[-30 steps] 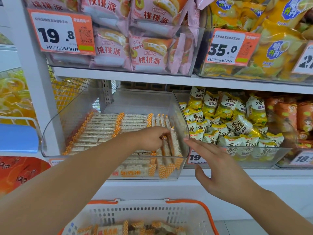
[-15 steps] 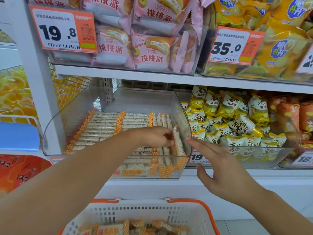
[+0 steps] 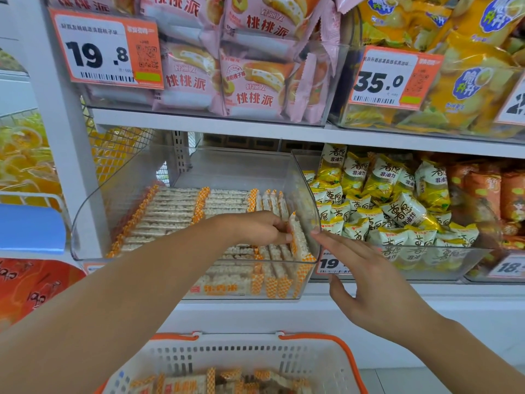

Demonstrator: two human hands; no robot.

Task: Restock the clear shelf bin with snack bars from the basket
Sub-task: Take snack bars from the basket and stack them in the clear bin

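Observation:
The clear shelf bin (image 3: 93,206) sits on the middle shelf, holding rows of white snack bars with orange checked ends (image 3: 173,209). My left hand (image 3: 255,227) reaches inside the bin at its right side, fingers pinched on one upright snack bar (image 3: 298,240) standing against the right wall. My right hand (image 3: 366,277) is outside the bin, fingers spread, fingertips touching the bin's right front corner. The white basket with orange handles (image 3: 326,362) sits below at the bottom edge, with several more snack bars (image 3: 184,385) in it.
A second clear bin (image 3: 443,263) of yellow and white snack packs stands right beside the first. Pink cake packs (image 3: 250,89) and yellow chip bags (image 3: 468,89) fill the shelf above, with price tags in front. A blue tray (image 3: 31,228) sits at left.
My left hand has slid right inside the bin, pushing the upright bar toward the right wall. My right hand has moved up to the bin's corner.

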